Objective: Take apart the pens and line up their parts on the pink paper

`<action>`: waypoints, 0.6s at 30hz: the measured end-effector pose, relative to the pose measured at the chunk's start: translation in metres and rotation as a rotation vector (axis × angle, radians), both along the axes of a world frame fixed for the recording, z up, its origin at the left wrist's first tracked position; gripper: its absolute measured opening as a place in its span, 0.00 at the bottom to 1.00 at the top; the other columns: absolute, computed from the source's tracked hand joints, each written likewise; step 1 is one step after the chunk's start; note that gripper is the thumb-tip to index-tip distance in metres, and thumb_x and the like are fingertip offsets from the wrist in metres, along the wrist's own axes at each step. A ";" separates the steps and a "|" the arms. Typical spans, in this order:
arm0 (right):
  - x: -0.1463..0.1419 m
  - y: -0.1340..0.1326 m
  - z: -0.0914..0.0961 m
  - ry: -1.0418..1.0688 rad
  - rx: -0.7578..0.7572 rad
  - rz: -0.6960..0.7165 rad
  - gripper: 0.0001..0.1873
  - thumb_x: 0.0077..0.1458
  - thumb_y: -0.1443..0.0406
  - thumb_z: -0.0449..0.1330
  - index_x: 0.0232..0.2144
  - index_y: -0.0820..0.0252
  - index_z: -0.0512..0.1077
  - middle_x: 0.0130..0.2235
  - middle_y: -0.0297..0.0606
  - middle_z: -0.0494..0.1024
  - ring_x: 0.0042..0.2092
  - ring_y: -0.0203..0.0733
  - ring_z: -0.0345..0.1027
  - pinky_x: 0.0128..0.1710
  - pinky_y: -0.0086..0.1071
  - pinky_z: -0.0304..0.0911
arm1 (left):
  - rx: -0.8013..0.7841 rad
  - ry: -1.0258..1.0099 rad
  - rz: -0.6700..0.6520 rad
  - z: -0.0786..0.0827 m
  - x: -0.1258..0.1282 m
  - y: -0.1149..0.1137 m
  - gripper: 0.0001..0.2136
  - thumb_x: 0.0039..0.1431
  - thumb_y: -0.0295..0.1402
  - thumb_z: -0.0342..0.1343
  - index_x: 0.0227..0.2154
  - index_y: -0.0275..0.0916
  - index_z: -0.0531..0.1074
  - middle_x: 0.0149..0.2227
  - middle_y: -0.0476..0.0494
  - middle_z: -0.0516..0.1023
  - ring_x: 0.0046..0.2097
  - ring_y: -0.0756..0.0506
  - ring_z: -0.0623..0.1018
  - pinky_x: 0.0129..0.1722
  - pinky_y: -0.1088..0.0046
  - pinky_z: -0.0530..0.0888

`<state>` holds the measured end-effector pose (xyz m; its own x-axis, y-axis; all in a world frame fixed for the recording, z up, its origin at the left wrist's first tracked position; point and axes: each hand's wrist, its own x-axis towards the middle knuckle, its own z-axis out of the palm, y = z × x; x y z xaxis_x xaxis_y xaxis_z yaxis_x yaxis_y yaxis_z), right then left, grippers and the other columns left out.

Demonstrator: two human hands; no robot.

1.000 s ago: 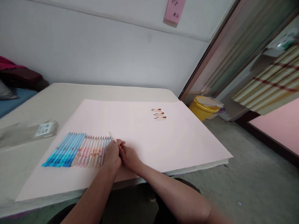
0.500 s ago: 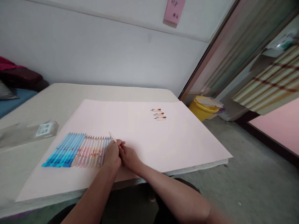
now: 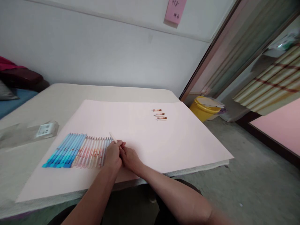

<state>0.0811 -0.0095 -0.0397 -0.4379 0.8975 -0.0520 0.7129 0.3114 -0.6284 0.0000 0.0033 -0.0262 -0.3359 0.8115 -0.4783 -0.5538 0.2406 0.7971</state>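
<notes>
- At the left edge, a dark red bundle and a grey cushion are cut off by the frame.
- A clear plastic bag lies on the table, its left end hard to make out; its label is too small to read.
- On the pink sheet, a row of blue pens lies side by side.
- Just right of them, pale patterned pens continue the row; my left hand and forearm hide part of its right end.
- My left hand has its fingers closed round a white pen, which is in front of me near the row's right end. It slants up and left; its lower part is hidden by my hands.
- My right hand meets my left, fingers bent. I cannot tell whether they grip the pen's hidden end.
- Farther off, three short pen pieces with dark tips lie apart on the sheet, finer details lost.
- Above, a pink note is cut off by the top edge.
- Beyond the table's right side, a yellow bucket is partly covered.
</notes>
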 end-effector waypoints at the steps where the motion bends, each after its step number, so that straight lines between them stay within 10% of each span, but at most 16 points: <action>1: 0.000 0.000 0.000 0.001 -0.002 -0.003 0.27 0.67 0.59 0.34 0.40 0.64 0.70 0.34 0.45 0.77 0.34 0.42 0.71 0.31 0.31 0.60 | 0.000 0.001 0.001 0.000 0.000 0.000 0.04 0.39 0.24 0.58 0.21 0.34 0.68 0.21 0.47 0.73 0.24 0.53 0.69 0.25 0.78 0.64; 18: 0.001 0.001 -0.002 0.006 0.001 0.010 0.26 0.66 0.59 0.34 0.42 0.63 0.70 0.35 0.46 0.77 0.35 0.44 0.71 0.32 0.32 0.62 | 0.013 0.008 0.006 -0.001 0.000 -0.001 0.04 0.39 0.24 0.58 0.21 0.34 0.68 0.22 0.47 0.73 0.24 0.52 0.70 0.26 0.77 0.64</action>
<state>0.0818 -0.0087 -0.0419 -0.4470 0.8932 -0.0488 0.7062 0.3189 -0.6321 -0.0001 0.0024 -0.0276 -0.3448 0.8154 -0.4650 -0.5487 0.2269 0.8047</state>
